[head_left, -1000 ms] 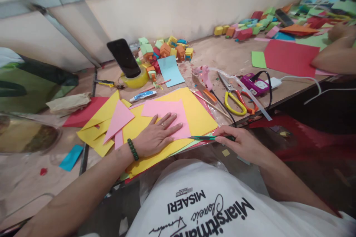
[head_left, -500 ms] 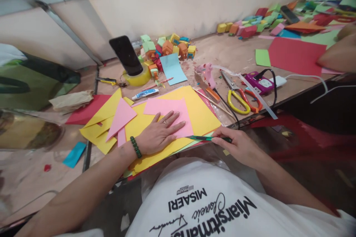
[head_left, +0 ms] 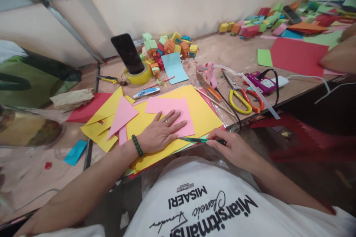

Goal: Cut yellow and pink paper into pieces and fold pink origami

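Observation:
My left hand [head_left: 164, 131] lies flat with fingers spread on a pink paper sheet [head_left: 185, 121], pressing it against a large yellow sheet [head_left: 204, 113]. In my right hand [head_left: 232, 146] is a slim green-and-black craft knife [head_left: 198, 140], held low and nearly level between thumb and fingers. Its thin pointed tip lies at the pink sheet's near edge, close to my left fingers. More coloured sheets are stacked under the yellow one. A pink paper triangle [head_left: 122, 116] and folded yellow paper [head_left: 102, 129] lie left of my left hand.
Behind the sheets stand a phone [head_left: 128, 53] on a yellow tape roll [head_left: 139, 77] and several small paper boxes [head_left: 169, 46]. To the right lie a pink glue gun [head_left: 210, 76], yellow-handled scissors [head_left: 240, 102] and a purple power strip [head_left: 264, 83]. Another person's arm [head_left: 338, 57] reaches in over red paper [head_left: 300, 55].
My right hand has moved a little left, and the knife's tip has slid left along the pink sheet's near edge. My left hand stays pressed flat in place.

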Action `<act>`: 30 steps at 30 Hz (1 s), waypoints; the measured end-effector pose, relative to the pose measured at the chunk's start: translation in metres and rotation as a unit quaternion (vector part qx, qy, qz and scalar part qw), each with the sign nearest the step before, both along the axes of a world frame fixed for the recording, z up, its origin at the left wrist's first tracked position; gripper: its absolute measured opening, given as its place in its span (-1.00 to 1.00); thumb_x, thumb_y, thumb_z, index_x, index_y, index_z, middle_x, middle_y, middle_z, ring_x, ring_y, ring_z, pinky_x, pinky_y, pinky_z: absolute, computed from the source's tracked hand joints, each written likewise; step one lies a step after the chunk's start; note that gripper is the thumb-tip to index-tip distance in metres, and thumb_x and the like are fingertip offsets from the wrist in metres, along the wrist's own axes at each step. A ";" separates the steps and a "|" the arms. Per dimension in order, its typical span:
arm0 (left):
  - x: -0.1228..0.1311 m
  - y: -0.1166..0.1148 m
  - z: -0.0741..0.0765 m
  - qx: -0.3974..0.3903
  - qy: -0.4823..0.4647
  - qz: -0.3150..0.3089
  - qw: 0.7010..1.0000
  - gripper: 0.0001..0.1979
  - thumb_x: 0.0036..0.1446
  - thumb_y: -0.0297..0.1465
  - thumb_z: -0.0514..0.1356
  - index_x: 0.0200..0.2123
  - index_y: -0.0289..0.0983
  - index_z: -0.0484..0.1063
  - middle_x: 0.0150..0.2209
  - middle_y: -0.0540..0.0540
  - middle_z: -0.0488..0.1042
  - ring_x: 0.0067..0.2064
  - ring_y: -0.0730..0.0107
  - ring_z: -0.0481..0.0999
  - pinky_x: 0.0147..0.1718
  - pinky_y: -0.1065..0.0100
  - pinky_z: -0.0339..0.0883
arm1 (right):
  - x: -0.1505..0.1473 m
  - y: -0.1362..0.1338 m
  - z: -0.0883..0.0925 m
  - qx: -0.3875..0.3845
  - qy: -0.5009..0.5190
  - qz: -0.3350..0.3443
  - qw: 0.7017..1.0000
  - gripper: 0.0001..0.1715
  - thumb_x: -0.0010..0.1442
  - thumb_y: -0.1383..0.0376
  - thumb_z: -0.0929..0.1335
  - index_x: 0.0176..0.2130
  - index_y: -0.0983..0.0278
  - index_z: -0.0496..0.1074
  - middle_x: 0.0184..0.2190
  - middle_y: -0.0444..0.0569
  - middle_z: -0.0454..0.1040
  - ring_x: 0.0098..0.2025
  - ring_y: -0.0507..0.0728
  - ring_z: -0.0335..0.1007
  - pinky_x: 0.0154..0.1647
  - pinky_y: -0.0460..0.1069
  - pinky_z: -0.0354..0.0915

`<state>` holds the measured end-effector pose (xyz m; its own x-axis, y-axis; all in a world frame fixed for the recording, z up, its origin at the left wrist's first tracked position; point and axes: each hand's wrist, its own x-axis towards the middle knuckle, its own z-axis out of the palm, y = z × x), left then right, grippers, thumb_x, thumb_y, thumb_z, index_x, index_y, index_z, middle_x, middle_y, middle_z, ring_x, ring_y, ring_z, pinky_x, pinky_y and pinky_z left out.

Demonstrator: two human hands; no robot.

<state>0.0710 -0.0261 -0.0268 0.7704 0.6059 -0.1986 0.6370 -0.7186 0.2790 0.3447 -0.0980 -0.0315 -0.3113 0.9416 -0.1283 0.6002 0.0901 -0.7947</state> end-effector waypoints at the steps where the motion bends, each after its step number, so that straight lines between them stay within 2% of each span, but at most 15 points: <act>1: 0.001 0.000 0.000 -0.001 0.005 0.001 1.000 -0.48 0.37 -0.15 -0.23 0.35 0.01 -0.07 0.42 -0.05 -0.21 0.41 0.10 -0.21 0.27 -0.15 -0.38 | -0.001 -0.001 -0.001 0.000 0.000 0.001 1.000 -0.71 0.27 0.11 0.25 -0.33 0.22 0.42 -0.46 -0.12 0.49 -0.42 0.08 0.36 -0.35 -0.03 0.25; 5: -0.001 0.000 0.004 -0.009 -0.005 0.008 1.000 -0.44 0.35 -0.10 -0.24 0.36 -0.05 -0.07 0.42 -0.11 -0.19 0.41 0.07 -0.21 0.27 -0.14 -0.34 | -0.001 -0.003 -0.006 -0.003 0.000 0.009 1.000 -0.71 0.29 0.10 0.23 -0.30 0.21 0.41 -0.41 -0.11 0.50 -0.39 0.09 0.38 -0.31 -0.01 0.25; 9: -0.016 -0.001 0.011 -0.006 -0.023 0.020 1.000 -0.45 0.36 -0.10 -0.28 0.37 -0.02 -0.13 0.42 -0.07 -0.16 0.41 0.09 -0.21 0.28 -0.12 -0.33 | 0.000 -0.003 -0.007 0.000 -0.003 0.003 1.000 -0.72 0.29 0.10 0.24 -0.30 0.20 0.40 -0.40 -0.12 0.51 -0.38 0.10 0.39 -0.33 -0.02 0.24; 15: -0.038 -0.004 0.004 0.017 0.017 0.024 0.999 -0.46 0.37 -0.12 -0.27 0.37 -0.04 -0.11 0.42 -0.09 -0.18 0.41 0.12 -0.20 0.28 -0.11 -0.34 | -0.007 -0.004 0.001 0.019 -0.033 -0.001 0.999 -0.73 0.28 0.12 0.24 -0.31 0.19 0.41 -0.44 -0.13 0.52 -0.42 0.09 0.40 -0.40 -0.04 0.23; 21: -0.036 -0.004 0.001 0.030 0.014 0.018 0.999 -0.45 0.37 -0.12 -0.28 0.37 -0.04 -0.10 0.41 -0.09 -0.17 0.41 0.13 -0.17 0.28 -0.10 -0.30 | -0.013 -0.003 0.002 0.031 -0.052 0.022 0.998 -0.69 0.30 0.10 0.22 -0.31 0.21 0.40 -0.47 -0.13 0.51 -0.48 0.06 0.37 -0.45 -0.06 0.21; 30: -0.038 -0.005 -0.001 0.041 0.009 0.013 0.999 -0.46 0.37 -0.11 -0.29 0.37 -0.01 -0.15 0.41 -0.08 -0.17 0.41 0.13 -0.15 0.27 -0.11 -0.24 | -0.022 -0.002 0.004 0.024 -0.048 0.037 0.998 -0.70 0.30 0.12 0.21 -0.31 0.21 0.40 -0.47 -0.12 0.49 -0.46 0.06 0.38 -0.42 -0.06 0.24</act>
